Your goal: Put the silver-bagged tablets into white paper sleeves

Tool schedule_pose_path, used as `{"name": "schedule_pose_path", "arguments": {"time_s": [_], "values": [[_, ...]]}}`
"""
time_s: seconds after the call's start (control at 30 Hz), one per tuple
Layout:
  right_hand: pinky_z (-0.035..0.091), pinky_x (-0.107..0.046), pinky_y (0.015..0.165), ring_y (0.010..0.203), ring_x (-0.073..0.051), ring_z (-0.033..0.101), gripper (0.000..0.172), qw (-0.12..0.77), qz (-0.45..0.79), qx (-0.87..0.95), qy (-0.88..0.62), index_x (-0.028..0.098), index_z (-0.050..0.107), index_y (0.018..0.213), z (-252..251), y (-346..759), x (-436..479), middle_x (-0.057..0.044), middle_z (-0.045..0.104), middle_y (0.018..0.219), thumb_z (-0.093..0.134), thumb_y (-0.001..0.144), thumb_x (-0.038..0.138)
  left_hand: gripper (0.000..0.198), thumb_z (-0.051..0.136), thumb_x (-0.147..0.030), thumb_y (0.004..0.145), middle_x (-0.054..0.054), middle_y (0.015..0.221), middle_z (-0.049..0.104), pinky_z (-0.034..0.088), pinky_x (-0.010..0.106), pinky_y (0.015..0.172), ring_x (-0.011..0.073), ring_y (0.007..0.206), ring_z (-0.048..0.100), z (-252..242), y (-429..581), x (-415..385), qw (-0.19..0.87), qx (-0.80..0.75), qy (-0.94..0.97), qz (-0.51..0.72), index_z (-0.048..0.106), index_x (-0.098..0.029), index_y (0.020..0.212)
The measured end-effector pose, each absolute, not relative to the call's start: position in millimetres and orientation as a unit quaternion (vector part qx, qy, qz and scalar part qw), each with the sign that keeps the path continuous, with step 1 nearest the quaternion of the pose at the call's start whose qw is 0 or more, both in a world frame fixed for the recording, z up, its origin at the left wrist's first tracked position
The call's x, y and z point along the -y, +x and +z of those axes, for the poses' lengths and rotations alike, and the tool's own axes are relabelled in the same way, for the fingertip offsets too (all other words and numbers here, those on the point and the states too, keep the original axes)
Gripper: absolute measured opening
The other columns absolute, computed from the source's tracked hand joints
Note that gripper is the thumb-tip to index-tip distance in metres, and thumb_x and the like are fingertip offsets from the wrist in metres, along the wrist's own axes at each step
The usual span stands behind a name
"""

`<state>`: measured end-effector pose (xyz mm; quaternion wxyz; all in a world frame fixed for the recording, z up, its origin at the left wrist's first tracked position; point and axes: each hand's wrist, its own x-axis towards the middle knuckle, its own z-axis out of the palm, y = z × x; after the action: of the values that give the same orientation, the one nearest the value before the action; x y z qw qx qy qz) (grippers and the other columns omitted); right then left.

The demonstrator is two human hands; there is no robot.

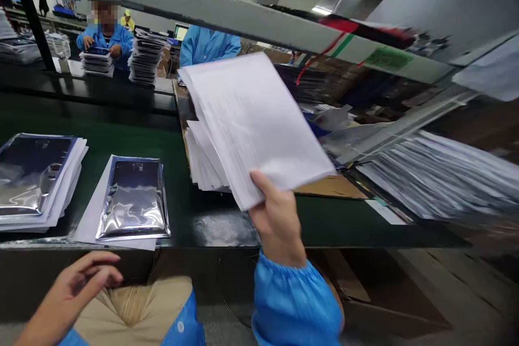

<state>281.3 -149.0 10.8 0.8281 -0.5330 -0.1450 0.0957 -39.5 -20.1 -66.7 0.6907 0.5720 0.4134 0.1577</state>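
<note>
My right hand is pinched on the near corner of a white paper sheet, lifted and tilted above a loose stack of white sheets on the dark green bench. My left hand hovers below the bench's front edge, near my lap, fingers loosely curled and holding nothing. Just beyond it a silver foil bag lies on a single white sheet.
At the far left is a pile of sheets topped by another silver bag. A blurred heap of papers fills the right. Two people in blue coats work behind tall stacks. A grey beam crosses overhead.
</note>
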Motion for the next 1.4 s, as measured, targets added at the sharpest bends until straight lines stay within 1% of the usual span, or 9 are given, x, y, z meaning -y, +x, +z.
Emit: {"name": "schedule_pose_path", "arguments": {"time_s": [0.2, 0.37, 0.47, 0.67, 0.8, 1.03, 1.17, 1.3, 1.4], "values": [[0.055, -0.034, 0.087, 0.105, -0.021, 0.062, 0.029, 0.838, 0.210, 0.062, -0.499, 0.018, 0.064, 0.088, -18, 344, 116, -0.004, 0.071, 0.100, 0.072, 0.061, 0.011, 0.038, 0.055, -0.052, 0.081, 0.006, 0.091, 0.072, 0.050, 0.030, 0.085, 0.0220, 0.093, 0.066, -64, 18, 48, 0.677, -0.279, 0.679, 0.042, 0.063, -0.022, 0.102], [0.051, -0.034, 0.093, 0.106, -0.019, 0.063, 0.020, 0.838, 0.257, 0.045, -0.479, 0.020, 0.064, 0.090, -29, 301, 160, -0.006, 0.070, 0.104, 0.067, 0.071, 0.024, 0.035, 0.052, -0.049, 0.083, 0.007, 0.093, 0.072, 0.051, 0.032, 0.086, 0.0223, 0.092, 0.066, -81, 14, 44, 0.654, -0.290, 0.694, 0.076, 0.063, -0.021, 0.101], [0.046, -0.037, 0.099, 0.105, -0.018, 0.063, 0.032, 0.829, 0.240, 0.040, -0.504, 0.024, 0.063, 0.099, -54, 255, 170, -0.003, 0.069, 0.107, 0.073, 0.069, 0.032, 0.034, 0.049, -0.048, 0.084, 0.008, 0.104, 0.070, 0.049, 0.037, 0.090, 0.0241, 0.099, 0.064, -87, 20, 26, 0.558, -0.331, 0.747, 0.145, 0.064, -0.022, 0.099], [0.043, -0.036, 0.099, 0.107, -0.021, 0.061, 0.039, 0.746, 0.454, 0.055, -0.485, 0.020, 0.064, 0.091, -107, 215, 115, -0.007, 0.070, 0.103, 0.081, 0.057, 0.030, 0.047, 0.045, -0.047, 0.086, 0.017, 0.139, 0.045, 0.032, 0.049, 0.106, 0.0298, 0.129, 0.041, -108, 20, -19, 0.271, -0.378, 0.854, 0.233, 0.052, -0.018, 0.122], [0.047, -0.030, 0.088, 0.100, -0.018, 0.063, 0.041, 0.737, 0.477, 0.046, -0.477, 0.021, 0.062, 0.093, -109, 228, 92, -0.006, 0.069, 0.101, 0.079, 0.057, 0.029, 0.054, 0.043, -0.047, 0.087, 0.019, 0.148, 0.032, 0.029, 0.051, 0.108, 0.0306, 0.136, 0.030, -117, 13, -23, 0.227, -0.368, 0.885, 0.173, 0.040, -0.018, 0.134], [0.041, -0.023, 0.049, 0.051, -0.011, 0.053, 0.034, 0.695, 0.482, 0.120, -0.520, 0.021, 0.055, 0.081, -101, 227, 72, 0.005, 0.059, 0.062, 0.072, 0.065, 0.046, 0.058, 0.047, -0.051, 0.085, 0.018, 0.139, 0.046, 0.034, 0.049, 0.106, 0.0295, 0.129, 0.043, -116, 8, -27, 0.253, -0.363, 0.873, 0.205, 0.039, -0.019, 0.132], [0.043, -0.026, 0.063, 0.062, -0.013, 0.054, 0.031, 0.670, 0.455, 0.206, -0.549, 0.018, 0.060, 0.080, -101, 216, 58, 0.004, 0.060, 0.066, 0.077, 0.058, 0.033, 0.065, 0.043, -0.053, 0.087, 0.019, 0.148, 0.033, 0.027, 0.050, 0.110, 0.0301, 0.136, 0.031, -124, 4, -27, 0.258, -0.378, 0.863, 0.213, 0.031, -0.017, 0.139], [0.041, -0.034, 0.090, 0.096, -0.021, 0.057, 0.036, 0.662, 0.402, 0.256, -0.578, 0.021, 0.060, 0.100, -96, 217, 85, -0.001, 0.065, 0.098, 0.071, 0.067, 0.032, 0.066, 0.026, -0.052, 0.092, 0.020, 0.153, 0.019, 0.030, 0.049, 0.108, 0.0294, 0.133, 0.036, -133, 0, -33, 0.275, -0.392, 0.843, 0.244, 0.014, -0.017, 0.146], [0.033, -0.038, 0.103, 0.121, -0.025, 0.048, 0.050, 0.617, 0.328, 0.272, -0.662, 0.024, 0.052, 0.120, -96, 210, 144, -0.005, 0.060, 0.124, 0.066, 0.074, 0.040, 0.058, 0.030, -0.052, 0.091, 0.018, 0.147, 0.034, 0.030, 0.049, 0.108, 0.0313, 0.132, 0.037, -128, 3, -48, 0.196, -0.384, 0.881, 0.195, 0.039, -0.017, 0.136]]}}
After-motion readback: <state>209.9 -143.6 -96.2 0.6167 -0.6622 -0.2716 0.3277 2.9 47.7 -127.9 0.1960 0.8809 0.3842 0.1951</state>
